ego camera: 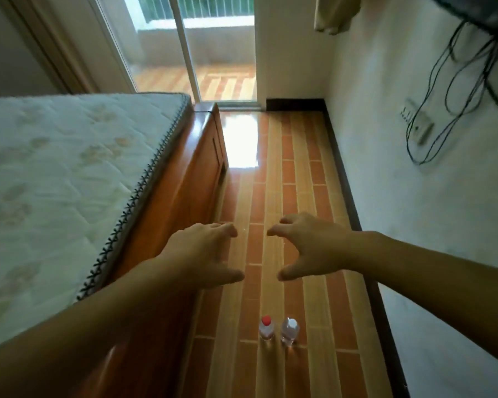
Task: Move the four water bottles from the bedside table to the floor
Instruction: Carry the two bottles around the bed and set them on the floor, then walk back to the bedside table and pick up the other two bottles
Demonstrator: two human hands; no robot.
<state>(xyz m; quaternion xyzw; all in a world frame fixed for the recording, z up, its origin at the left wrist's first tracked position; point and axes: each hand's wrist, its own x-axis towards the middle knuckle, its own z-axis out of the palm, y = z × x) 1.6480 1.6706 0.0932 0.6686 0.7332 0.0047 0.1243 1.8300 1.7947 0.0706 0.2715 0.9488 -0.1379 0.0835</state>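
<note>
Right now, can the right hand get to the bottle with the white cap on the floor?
Probably yes. The right hand is open and empty, the white-capped bottle stands upright on the floor below it, and nothing lies between them, though the person would likely need to bend down.

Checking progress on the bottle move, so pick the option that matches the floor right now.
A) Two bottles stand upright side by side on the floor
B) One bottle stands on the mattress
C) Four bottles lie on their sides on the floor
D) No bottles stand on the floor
A: a red-capped bottle and a white-capped bottle stand upright side by side on the tiled floor, while both hands are empty.
</note>
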